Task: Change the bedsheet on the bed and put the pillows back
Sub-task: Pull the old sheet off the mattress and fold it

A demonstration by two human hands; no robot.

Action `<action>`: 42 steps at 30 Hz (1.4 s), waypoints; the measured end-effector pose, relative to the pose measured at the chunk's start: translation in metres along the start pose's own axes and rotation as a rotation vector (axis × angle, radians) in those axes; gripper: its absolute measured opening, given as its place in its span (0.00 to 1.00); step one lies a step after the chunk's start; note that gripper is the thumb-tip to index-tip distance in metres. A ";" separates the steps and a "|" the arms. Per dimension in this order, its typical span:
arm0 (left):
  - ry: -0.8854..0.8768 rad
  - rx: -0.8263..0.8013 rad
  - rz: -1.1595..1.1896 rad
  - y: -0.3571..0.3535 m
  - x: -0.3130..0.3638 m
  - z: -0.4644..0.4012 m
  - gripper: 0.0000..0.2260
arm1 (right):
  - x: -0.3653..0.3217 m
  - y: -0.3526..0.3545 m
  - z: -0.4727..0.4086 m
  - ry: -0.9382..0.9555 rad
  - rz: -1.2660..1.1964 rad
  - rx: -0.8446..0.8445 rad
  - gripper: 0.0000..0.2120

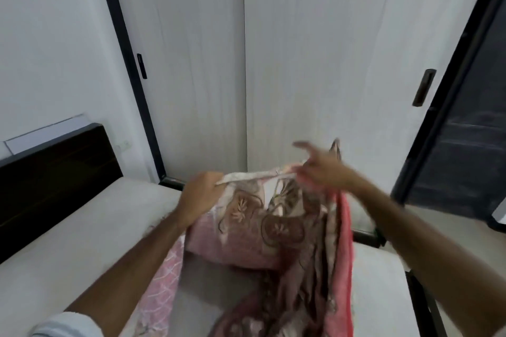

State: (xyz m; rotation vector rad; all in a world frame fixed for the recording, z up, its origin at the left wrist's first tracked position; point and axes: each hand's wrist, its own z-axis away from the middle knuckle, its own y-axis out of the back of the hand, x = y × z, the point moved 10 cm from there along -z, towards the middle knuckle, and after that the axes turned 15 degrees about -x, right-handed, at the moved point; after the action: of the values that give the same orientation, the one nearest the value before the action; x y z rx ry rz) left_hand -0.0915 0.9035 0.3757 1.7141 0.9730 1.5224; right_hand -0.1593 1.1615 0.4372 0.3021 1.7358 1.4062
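Pink floral fabric, so the bedsheet (pixel 271 230), is held up in a bunch above the mattress (pixel 82 241), which is bare, so the old one looks stripped already. An edge is gripped tight by the left hand (pixel 198 200). The right hand (pixel 319 172) is blurred; some fingers (pixel 302 145) look stretched out, the rest seem pinched on the hem. Spreading, tucking and pillows are all left, and no pillows are seen.
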 end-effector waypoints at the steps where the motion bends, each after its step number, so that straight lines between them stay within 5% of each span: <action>1: -0.066 -0.031 -0.039 -0.001 0.027 0.001 0.17 | -0.023 -0.044 -0.001 0.049 -0.048 -0.175 0.25; 4: -0.235 -0.089 -0.148 -0.005 0.094 0.008 0.19 | -0.067 -0.094 -0.009 0.233 -0.115 -0.203 0.14; 8: -0.324 -0.126 -0.166 -0.011 0.095 0.017 0.10 | -0.040 -0.066 -0.014 0.189 -0.300 -0.064 0.04; 13: -0.035 -0.242 0.015 -0.080 -0.001 0.035 0.21 | -0.039 -0.036 0.007 0.238 -0.542 -0.025 0.06; 18: 0.231 -0.176 0.124 -0.130 -0.084 0.068 0.07 | -0.042 0.018 0.019 0.299 -0.686 0.186 0.10; 23: 0.390 -0.062 0.213 -0.134 -0.151 0.099 0.07 | -0.007 0.086 0.040 0.330 -0.930 0.478 0.05; 26: 0.445 -0.020 0.357 -0.126 -0.179 0.110 0.04 | 0.033 0.095 0.034 0.251 -1.034 0.601 0.11; 28: 0.387 0.020 0.467 -0.114 -0.181 0.111 0.05 | 0.070 0.085 0.023 0.081 -0.953 0.643 0.06; 29: 0.338 0.030 0.485 -0.106 -0.173 0.111 0.09 | 0.088 0.078 0.016 -0.055 -0.735 0.601 0.04; 31: 0.257 0.016 0.523 -0.090 -0.148 0.109 0.15 | 0.115 0.040 -0.002 -0.333 -0.187 0.284 0.17; 33: 0.195 -0.014 0.592 -0.080 -0.120 0.106 0.13 | 0.113 -0.026 -0.012 -0.336 0.084 -0.081 0.30; 37: 0.044 -0.112 0.504 -0.067 -0.053 0.096 0.11 | 0.025 -0.152 0.000 0.049 -0.003 -0.446 0.36; 41: -0.110 -0.262 0.320 -0.073 0.009 0.086 0.03 | -0.041 -0.200 0.001 0.263 -0.144 -0.412 0.33; 42: -0.154 -0.312 0.263 -0.077 0.023 0.085 0.08 | -0.049 -0.195 -0.002 0.292 -0.170 -0.362 0.29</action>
State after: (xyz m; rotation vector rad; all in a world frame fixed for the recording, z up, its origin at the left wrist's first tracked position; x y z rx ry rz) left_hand -0.0146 0.9640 0.3121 1.7471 0.4166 1.5807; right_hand -0.0697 1.0629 0.2870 -0.2536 1.6444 1.6618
